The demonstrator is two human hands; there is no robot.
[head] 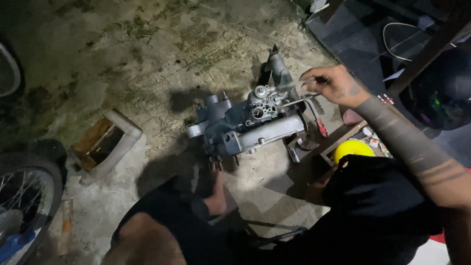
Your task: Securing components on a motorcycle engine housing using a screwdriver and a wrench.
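Seen from above in dim light, a person sits or crouches on a rough concrete floor (162,54), with dark clothing and a bare knee (147,240) filling the near edge of the view. Just beyond the knee, the left hand (216,198) reaches down toward the underside of a grey metal engine block (245,125); it lies in deep shadow, so whether it is clenched or loose cannot be told. The engine block rests on the floor near the middle of the scene, lit brightly, lying on its side with a long smooth cover along its near face and a cluster of small ports and fittings on top. To its right, touching the floor beside it, lies a tool with a red handle (322,127). A round yellow object (352,148) sits near the person's right side, partly hidden by dark cloth. The right hand (332,84), at the end of a tattooed forearm, is raised over the far right end of the engine block, its fingers pinched together on a thin metal rod-like tool (289,88) that points at the fittings on top. At the left edge, a spoked wheel (24,196) with a tyre stands close by, and a pale curved frame (115,142) lies on the floor between it and the engine. Farther off at the right is a dark helmet (444,93).
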